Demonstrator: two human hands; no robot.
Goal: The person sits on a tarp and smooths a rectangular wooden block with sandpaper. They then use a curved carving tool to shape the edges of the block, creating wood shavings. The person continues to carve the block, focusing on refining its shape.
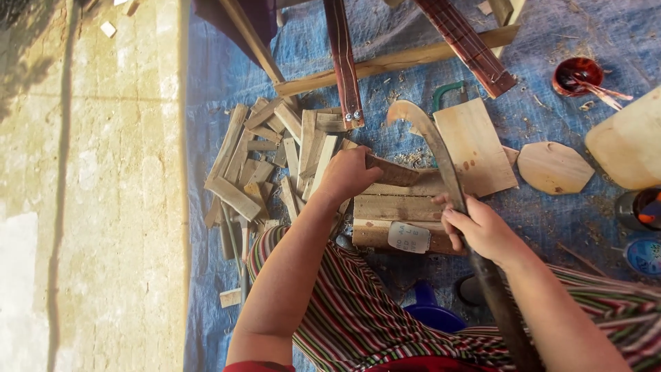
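Left hand [348, 176] grips wood strip [392, 171] | right hand [482, 231] grips curved blade [430, 138], handle cut off

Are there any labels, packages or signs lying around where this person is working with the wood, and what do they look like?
Paper label: stuck on the end of a wooden block in front of the person, just left of the right hand; pale, rounded-rectangle shape with small dark print.
Plastic container: at the right edge on the blue tarp; cream-coloured, blocky, no label showing.
No signs or screens in view.
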